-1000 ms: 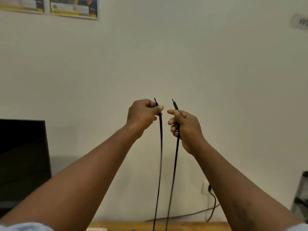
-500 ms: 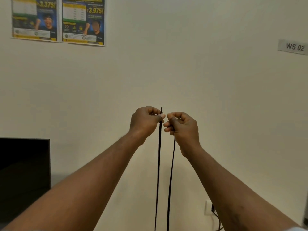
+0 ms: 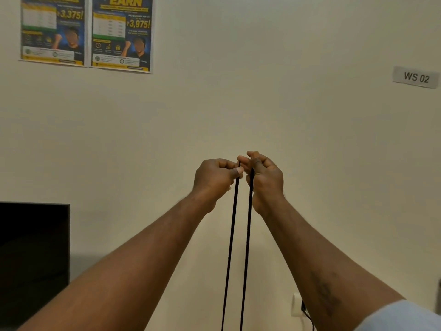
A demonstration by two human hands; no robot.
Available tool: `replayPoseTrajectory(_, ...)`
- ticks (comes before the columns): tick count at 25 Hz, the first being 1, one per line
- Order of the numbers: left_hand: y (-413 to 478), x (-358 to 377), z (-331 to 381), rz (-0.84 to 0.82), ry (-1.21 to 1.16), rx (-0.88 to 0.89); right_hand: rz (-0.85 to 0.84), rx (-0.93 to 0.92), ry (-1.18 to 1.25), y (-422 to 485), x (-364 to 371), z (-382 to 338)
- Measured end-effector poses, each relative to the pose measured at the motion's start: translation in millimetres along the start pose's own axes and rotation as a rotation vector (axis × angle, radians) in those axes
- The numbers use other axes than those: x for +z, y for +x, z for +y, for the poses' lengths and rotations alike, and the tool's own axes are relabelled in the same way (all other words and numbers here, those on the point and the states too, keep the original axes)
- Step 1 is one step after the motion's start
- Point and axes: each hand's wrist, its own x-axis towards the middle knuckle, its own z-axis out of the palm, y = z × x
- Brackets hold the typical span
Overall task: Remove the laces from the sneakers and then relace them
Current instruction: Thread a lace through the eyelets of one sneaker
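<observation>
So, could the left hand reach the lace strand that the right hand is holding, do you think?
Probably yes: the left hand is close beside the right hand and the right strand, nothing between them, though it is busy pinching the left strand.

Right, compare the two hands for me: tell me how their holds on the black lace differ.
The left hand pinches the left strand under its thumb tip; the right hand curls round the right strand. The right hand sits slightly higher in the picture than the left hand. Both are raised, close together, each holding its strand near the top end.
</observation>
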Motion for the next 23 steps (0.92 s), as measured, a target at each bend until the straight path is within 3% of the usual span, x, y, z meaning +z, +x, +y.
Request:
replayPoseTrajectory(11, -4, 8, 6, -0.014, -0.100, -0.076, -0.064, -0.001, 0.040, -3, 8, 0)
replayPoseTrajectory(23, -3, -4, 0, 0.036, 0.048, 0.055, -0.172, 0.045, -0.116, -13, -8, 9)
